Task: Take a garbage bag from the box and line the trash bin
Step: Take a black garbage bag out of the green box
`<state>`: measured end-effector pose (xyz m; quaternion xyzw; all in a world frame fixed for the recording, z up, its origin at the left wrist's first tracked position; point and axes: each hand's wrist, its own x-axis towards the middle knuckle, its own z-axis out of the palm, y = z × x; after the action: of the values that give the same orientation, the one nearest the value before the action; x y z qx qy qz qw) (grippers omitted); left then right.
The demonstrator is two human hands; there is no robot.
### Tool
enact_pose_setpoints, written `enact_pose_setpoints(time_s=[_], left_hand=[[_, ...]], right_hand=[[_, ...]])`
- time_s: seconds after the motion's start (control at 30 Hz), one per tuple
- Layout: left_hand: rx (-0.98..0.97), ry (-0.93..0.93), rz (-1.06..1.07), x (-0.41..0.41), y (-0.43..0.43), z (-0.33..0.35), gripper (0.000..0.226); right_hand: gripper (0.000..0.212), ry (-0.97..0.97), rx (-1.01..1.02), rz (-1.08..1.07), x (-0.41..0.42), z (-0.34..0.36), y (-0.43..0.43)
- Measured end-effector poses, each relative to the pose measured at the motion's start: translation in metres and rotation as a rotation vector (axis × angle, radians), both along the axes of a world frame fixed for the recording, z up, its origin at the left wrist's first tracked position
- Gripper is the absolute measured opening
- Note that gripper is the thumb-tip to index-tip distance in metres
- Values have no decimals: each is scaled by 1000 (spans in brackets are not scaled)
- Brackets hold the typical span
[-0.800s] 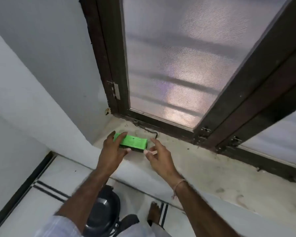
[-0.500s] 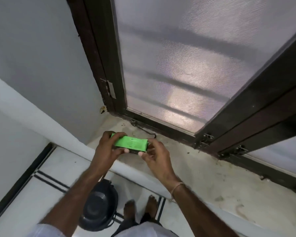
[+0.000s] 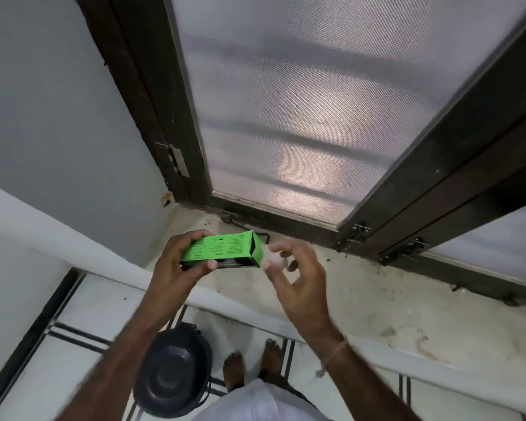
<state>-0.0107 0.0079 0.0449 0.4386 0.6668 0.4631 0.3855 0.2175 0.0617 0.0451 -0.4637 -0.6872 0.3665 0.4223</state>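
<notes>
On the left, my left hand (image 3: 172, 270) has its grip closed around the green box (image 3: 225, 250), thumb on the near side and fingers over the far edge, holding it level in the air above the sill (image 3: 377, 299). The box's right end looks open, and something pale and bunched, which I take for a bag (image 3: 272, 261), shows at that mouth; it is blurred, so I can't be sure. My right hand (image 3: 298, 278) sits just beside the open end, fingers loosely curled, grip not closed on anything I can make out; fingertips seem to touch the pale material.

To do this step well I judge I should keep the box steady, pinch only the leading edge of one bag, and draw it straight out along the box's length, so the rest doesn't spill.

Below, the dark bin (image 3: 172, 369) stands on the tiled floor (image 3: 73, 344) near my bare feet (image 3: 234, 372), under my left forearm and well apart from the box. It looks unlined. The sill edge juts out between hands and bin, so I expect to step back and lower the bag past it. The frosted window (image 3: 301, 117) rises behind; the stained sill carries nothing else that blocks me.
</notes>
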Motion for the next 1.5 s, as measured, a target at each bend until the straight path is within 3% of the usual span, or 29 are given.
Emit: enact_pose_setpoints(time_s=[0.17,0.37,0.63,0.87,1.13,1.5], left_hand=[[12,37,-19,-4,-2,9,51],[4,58,-3,-10,-5,11,54],[22,100,-28,-10,-7,12,49],[40,98,-42,-9,-5,18,49],[70,58,-76,-5,-6,22,48],[243,391,-202,-13,13,53,51]], right_hand=[[45,14,-143,101,-12,3,-11],[16,221,-193,3,-15,11,-18],[31,371,-389,23,-21,13,-17],[28,532,-492,24,-19,18,-12],[54,357,-403,88,-20,8,-7],[55,566,-607,130,-19,5,-7]])
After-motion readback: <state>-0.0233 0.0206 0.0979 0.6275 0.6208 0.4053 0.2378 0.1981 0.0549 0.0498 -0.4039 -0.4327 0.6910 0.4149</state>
